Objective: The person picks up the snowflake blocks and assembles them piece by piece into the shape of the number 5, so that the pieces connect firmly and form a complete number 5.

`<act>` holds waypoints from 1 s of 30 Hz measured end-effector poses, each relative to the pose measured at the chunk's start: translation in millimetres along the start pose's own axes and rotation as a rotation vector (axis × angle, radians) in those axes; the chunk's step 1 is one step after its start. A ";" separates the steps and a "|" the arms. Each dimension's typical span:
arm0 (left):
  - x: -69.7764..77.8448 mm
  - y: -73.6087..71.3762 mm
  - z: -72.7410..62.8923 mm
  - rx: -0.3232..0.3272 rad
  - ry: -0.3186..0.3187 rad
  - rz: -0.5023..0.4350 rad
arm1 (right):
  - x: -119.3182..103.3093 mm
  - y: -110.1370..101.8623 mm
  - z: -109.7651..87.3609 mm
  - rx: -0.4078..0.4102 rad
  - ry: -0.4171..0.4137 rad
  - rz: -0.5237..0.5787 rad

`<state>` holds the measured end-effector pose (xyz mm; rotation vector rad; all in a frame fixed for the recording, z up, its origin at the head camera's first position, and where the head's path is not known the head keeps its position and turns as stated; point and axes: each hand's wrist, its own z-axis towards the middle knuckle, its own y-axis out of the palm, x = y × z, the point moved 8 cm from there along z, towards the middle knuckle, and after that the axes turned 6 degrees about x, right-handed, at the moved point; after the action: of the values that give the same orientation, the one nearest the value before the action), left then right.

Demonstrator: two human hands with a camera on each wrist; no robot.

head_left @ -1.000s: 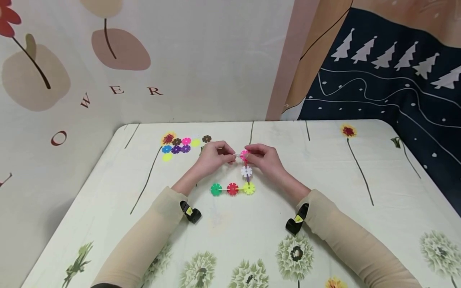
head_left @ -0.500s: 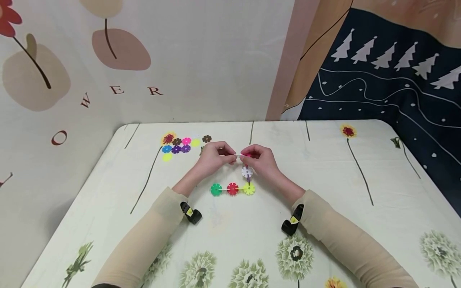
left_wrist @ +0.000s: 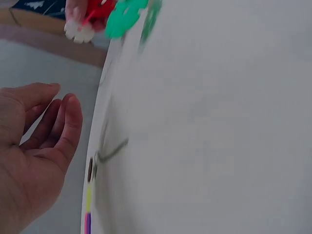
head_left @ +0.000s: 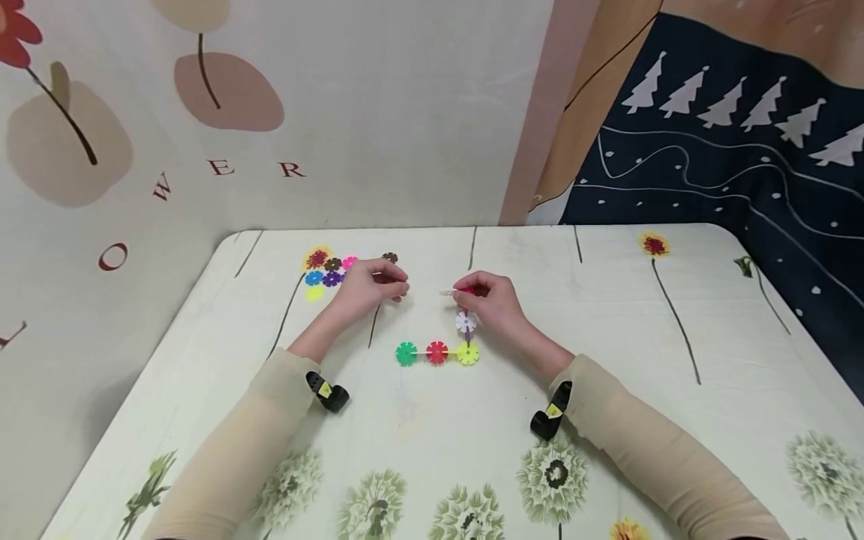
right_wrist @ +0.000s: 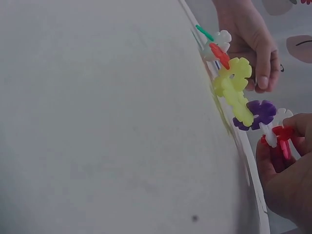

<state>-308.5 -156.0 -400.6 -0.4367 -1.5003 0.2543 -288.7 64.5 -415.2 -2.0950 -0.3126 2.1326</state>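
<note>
A chain of flower-shaped interlocking discs bends in an L: a green disc (head_left: 406, 354), a red disc (head_left: 437, 352) and a yellow disc (head_left: 467, 353) run along the table, then a white disc (head_left: 466, 322) leads up to my right hand (head_left: 493, 301). Thumb and fingers of that hand pinch the red and pink end of the chain, with another white disc (head_left: 447, 292) sticking out to the left. In the right wrist view a purple disc (right_wrist: 262, 112) joins the yellow part. My left hand (head_left: 367, 289) is apart from the chain, fingers loosely bent, holding nothing.
Loose discs lie at the back left, among them a blue disc (head_left: 314, 278), a purple disc (head_left: 331, 279), a yellow disc (head_left: 315, 293) and a brown disc (head_left: 389, 257). My left hand partly covers this group. The cloth (head_left: 418, 427) has printed flowers.
My left hand has let go of the white disc at the chain's end and moved left towards the loose discs. The right hand stays nearly in place, still gripping the chain.
</note>
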 end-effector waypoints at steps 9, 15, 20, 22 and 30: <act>-25.9 -61.8 -1.0 0.096 -0.042 0.084 | 1.1 0.6 -1.2 -0.014 0.017 -0.008; -46.7 -106.8 -15.3 0.102 -0.090 0.211 | 1.4 0.2 -1.7 -0.004 0.022 -0.014; -62.6 -130.9 -23.3 0.134 -0.100 0.275 | 0.9 -0.3 -1.7 -0.004 0.015 -0.019; -69.2 -133.4 -24.6 0.132 -0.106 0.287 | 1.2 -0.3 -1.9 -0.005 0.018 -0.023; -79.5 -133.0 -25.9 0.125 -0.114 0.323 | 1.3 0.2 -2.6 0.002 0.017 -0.023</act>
<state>-301.7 -312.3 -415.5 -0.5712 -1.5106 0.6329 -286.2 64.7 -416.5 -2.0967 -0.3309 2.1002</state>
